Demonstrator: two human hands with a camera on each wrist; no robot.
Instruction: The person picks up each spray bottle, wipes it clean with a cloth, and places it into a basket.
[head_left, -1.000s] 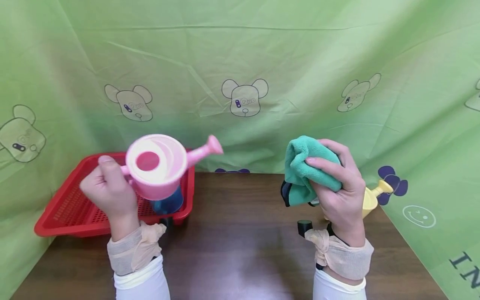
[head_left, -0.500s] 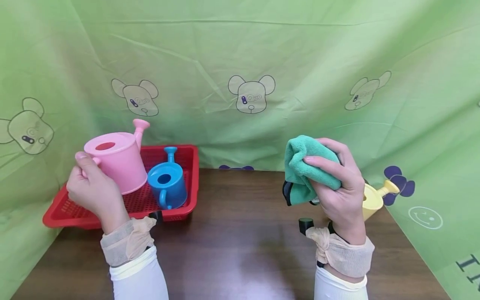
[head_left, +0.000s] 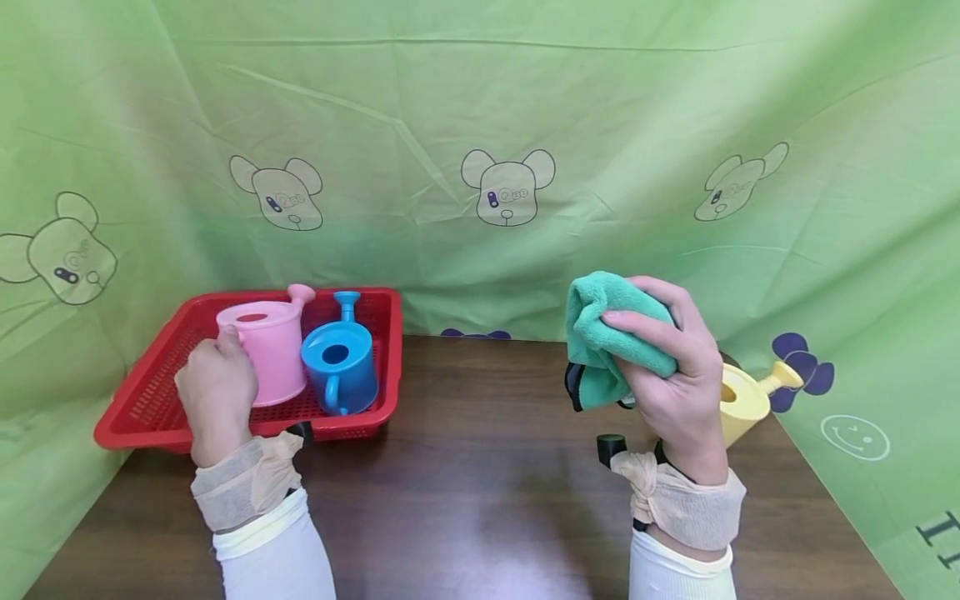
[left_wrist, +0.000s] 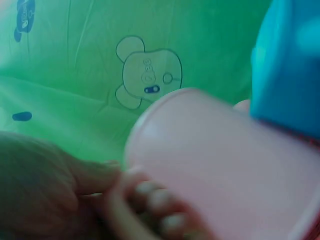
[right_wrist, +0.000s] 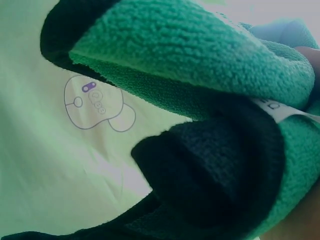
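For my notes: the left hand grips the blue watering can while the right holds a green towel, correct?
Not the blue watering can: in the head view, the left hand grips the pink watering can; the right hand does hold a green towel.

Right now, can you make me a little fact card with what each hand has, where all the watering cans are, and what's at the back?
Left hand: holds the pink can by its handle
Right hand: grips a bunched green cloth with dark edging
Pink can: in the red basket, left of the blue can; can't tell if it rests on the bottom
Blue can: upright in the basket
Yellow can: partly hidden behind the right hand
Basket: on the brown table
Back: green curtain with bear faces
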